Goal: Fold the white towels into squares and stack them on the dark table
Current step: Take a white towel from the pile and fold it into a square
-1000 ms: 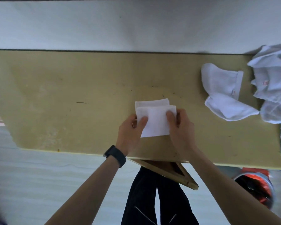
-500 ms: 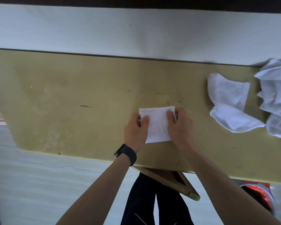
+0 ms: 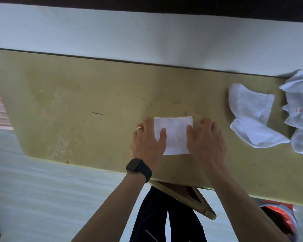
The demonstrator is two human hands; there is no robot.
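The folded towel (image 3: 175, 135) lies flat as a near-square on the bench (image 3: 77, 109), close to its near edge. Both hands, left hand (image 3: 148, 142) and right hand (image 3: 205, 141), rest spread and flat, grasping nothing, thumbs pressing its sides, probably to set the creases. Unfolded towels (image 3: 255, 116) wait at the right.

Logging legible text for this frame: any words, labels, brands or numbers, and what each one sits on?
None can be read.
Red tag mark on the unfolded towel at right: too blurred to read.
Red mark on the crumpled towel pile at the right edge: too blurred to read.
Watch face: dark, no text.
Folded towel: no text visible.
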